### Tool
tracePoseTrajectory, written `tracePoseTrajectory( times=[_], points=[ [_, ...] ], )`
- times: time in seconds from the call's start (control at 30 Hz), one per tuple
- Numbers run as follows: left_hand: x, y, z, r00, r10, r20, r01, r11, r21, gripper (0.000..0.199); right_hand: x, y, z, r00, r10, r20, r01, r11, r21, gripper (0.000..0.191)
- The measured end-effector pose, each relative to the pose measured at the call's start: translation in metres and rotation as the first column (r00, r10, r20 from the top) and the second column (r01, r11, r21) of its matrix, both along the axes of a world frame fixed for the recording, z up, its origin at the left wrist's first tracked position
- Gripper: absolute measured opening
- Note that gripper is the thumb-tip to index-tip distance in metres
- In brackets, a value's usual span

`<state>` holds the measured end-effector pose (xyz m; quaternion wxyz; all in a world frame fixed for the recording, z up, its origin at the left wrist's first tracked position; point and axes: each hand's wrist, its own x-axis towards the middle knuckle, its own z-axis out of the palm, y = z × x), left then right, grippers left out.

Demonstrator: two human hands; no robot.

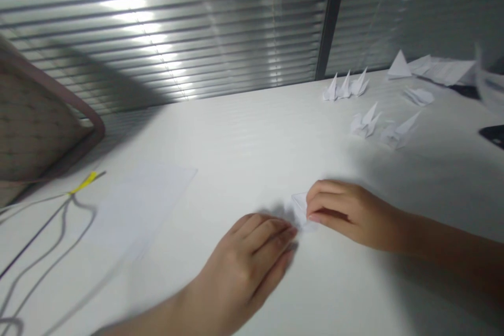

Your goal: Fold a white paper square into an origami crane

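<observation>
The right hand (350,215) has its fingers (328,194) curled close together, their tips against a small folded white paper (300,205); whether they pinch it or only press on it cannot be told. The left hand (244,268) lies just to the left of those fingertips, its blurred fingers (268,233) nearly straight and slightly parted, almost reaching the paper. The paper sits on a white table (244,157) between both hands. Farther left lies a flat white sheet (145,205), near a cable with a yellow tag (84,182). Well ahead and to the right stand several white origami cranes (366,123). The small paper looks light and the tabletop smooth, so uneven pressure from one hand could make it slide, and a hasty movement could crumple its folded edge.
</observation>
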<state>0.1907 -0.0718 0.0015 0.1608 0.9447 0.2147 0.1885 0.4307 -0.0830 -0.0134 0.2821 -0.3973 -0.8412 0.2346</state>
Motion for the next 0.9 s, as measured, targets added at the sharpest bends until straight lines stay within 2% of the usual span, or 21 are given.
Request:
tracePoseTrajectory(
  times=[0.1, 0.2, 0.43, 0.53, 0.67, 0.9],
  points=[
    [0.007, 0.000, -0.004, 0.988, 0.131, 0.078, -0.122, 0.986, -0.113, 0.018, -0.005, 0.000, 0.001, 0.999, -0.049, 0.001, 0.049, 0.993, -0.111, 0.013],
    [0.010, 0.002, -0.006, 0.970, 0.212, 0.120, -0.189, 0.966, -0.179, 0.010, -0.008, 0.000, 0.002, 0.997, -0.073, 0.014, 0.074, 0.986, -0.150, 0.014],
    [0.009, 0.002, -0.008, 0.947, 0.298, 0.118, -0.275, 0.944, -0.180, 0.012, -0.009, -0.003, 0.005, 0.996, -0.090, 0.009, 0.090, 0.981, -0.169, 0.013],
    [0.011, 0.000, -0.008, 0.926, 0.358, 0.119, -0.321, 0.913, -0.251, 0.014, -0.012, -0.004, 0.003, 0.995, -0.102, 0.003, 0.101, 0.978, -0.184, 0.009],
    [0.015, -0.001, -0.006, 0.898, 0.432, 0.083, -0.378, 0.854, -0.358, 0.014, -0.016, -0.006, 0.001, 0.985, -0.172, -0.016, 0.167, 0.970, -0.178, 0.014],
    [0.018, -0.004, -0.002, 0.890, 0.455, 0.009, -0.427, 0.843, -0.326, 0.013, -0.021, -0.013, 0.002, 0.965, -0.262, 0.023, 0.260, 0.939, -0.226, 0.015]
  ],
)
